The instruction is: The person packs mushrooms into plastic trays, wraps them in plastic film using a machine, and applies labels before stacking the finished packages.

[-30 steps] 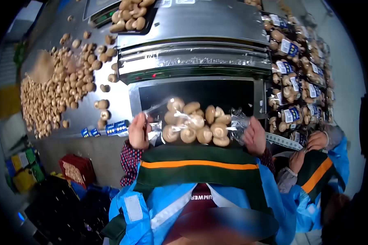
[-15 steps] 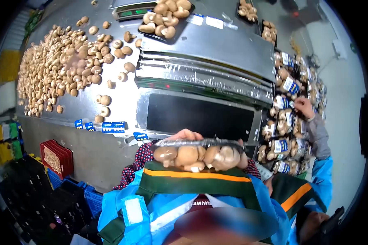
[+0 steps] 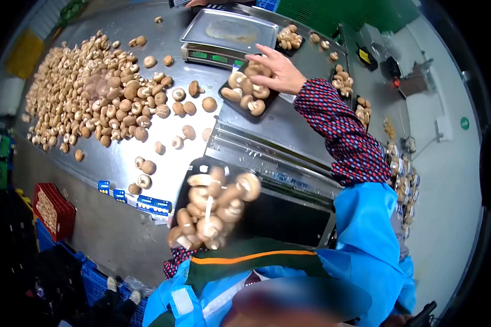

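A black tray of brown mushrooms (image 3: 210,210) is held up close to my body, slightly blurred, with a white strip across it. My left hand is hidden behind this tray; only its dotted cuff (image 3: 178,260) shows at the lower left corner. My right hand (image 3: 278,71) stretches across the table with fingers spread, over the edge of a second black tray of mushrooms (image 3: 248,90). That tray rests in front of the scale (image 3: 229,32), whose metal plate bears nothing. Beneath the held tray lies the wrapping machine (image 3: 283,212) with its dark plate.
Loose mushrooms (image 3: 98,98) form a large heap on the left of the steel table. Blue labels (image 3: 154,205) lie along the front edge. Packed trays (image 3: 406,180) line the right side. A red crate (image 3: 53,212) stands on the floor. Another person's hand (image 3: 196,2) shows at the top.
The tray held at my chest has moved left and tipped its mushrooms into view. My right hand has left it and reached forward to the second tray. The view has shifted.
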The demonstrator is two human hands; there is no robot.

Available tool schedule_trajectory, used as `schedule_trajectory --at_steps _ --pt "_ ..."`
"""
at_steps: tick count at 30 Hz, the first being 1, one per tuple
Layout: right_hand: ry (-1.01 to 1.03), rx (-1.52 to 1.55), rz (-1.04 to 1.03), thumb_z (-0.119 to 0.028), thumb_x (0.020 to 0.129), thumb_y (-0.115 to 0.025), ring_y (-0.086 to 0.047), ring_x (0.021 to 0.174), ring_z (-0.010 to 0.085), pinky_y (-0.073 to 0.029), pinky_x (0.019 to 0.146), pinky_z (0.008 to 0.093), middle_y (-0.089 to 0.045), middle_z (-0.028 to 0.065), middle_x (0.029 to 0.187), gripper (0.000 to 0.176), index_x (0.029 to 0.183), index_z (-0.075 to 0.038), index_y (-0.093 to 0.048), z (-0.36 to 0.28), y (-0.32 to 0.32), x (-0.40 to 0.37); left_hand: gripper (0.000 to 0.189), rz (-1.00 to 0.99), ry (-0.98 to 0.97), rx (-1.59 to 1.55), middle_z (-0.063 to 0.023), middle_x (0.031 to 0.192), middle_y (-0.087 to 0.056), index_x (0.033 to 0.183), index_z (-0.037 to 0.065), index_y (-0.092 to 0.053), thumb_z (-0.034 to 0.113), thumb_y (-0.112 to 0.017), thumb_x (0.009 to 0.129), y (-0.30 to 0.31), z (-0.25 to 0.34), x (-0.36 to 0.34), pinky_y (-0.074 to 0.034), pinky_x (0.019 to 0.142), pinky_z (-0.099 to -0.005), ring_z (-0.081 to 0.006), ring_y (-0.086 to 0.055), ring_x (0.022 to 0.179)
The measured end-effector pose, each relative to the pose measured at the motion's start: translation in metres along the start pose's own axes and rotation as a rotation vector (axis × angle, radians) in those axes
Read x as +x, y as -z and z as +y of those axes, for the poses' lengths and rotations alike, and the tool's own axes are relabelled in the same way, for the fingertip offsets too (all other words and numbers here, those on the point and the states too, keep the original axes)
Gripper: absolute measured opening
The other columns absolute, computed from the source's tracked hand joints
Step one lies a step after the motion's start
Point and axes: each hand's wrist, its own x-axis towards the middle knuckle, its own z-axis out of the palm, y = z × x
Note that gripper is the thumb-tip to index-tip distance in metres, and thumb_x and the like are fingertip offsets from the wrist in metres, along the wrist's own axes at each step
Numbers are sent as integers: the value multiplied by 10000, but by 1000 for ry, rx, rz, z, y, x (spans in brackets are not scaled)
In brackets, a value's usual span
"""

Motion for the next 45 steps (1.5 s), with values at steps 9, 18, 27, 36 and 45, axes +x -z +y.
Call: schedule_trajectory --at_steps 9,18,27,36,45 --pt "-393 -254 45 -387 805 -585 -501 1040 350 -365 929 413 -605 115 1048 380 1046 -94 -599 -35 2 -94 780 176 -361 -67 -213 1343 -352 1392 37 -215 556 -395 838 13 29 -23 -398 938 -403 -333 -433 1175" --pt "-592 -466 -150 -465 850 -506 -382 1206 363 -301 992 426 -398 226 1307 623 1278 -18 -427 -63 53 -138 746 154 -418 -70 -212 1327 -370 1383 44 -237 545 -379 850 16 46 -1 -416 914 -399 -335 -447 1152" --pt "-804 532 -638 -659 818 -438 -503 1043 236 -385 902 315 -555 137 1128 803 1256 13 -469 68 -53 53 713 178 -508 -88 -211 1310 -388 1374 50 -259 534 -364 861 15 47 -21 -434 890 -395 -336 -460 1129" --pt "-994 554 -287 -162 738 -706 -566 882 170 -406 847 322 -631 46 906 400 1089 -14 -583 61 -43 66 681 181 -613 -166 -210 1293 -406 1366 56 -281 522 -349 873 22 64 -19 -452 866 -392 -337 -474 1106" --pt "-622 1005 410 -48 754 -635 -587 809 209 -476 774 335 -611 125 879 210 945 5 -568 -184 79 -5 652 44 -634 -172 -209 1276 -424 1357 62 -303 511 -333 885 -1 56 8 -470 842 -388 -338 -488 1084"
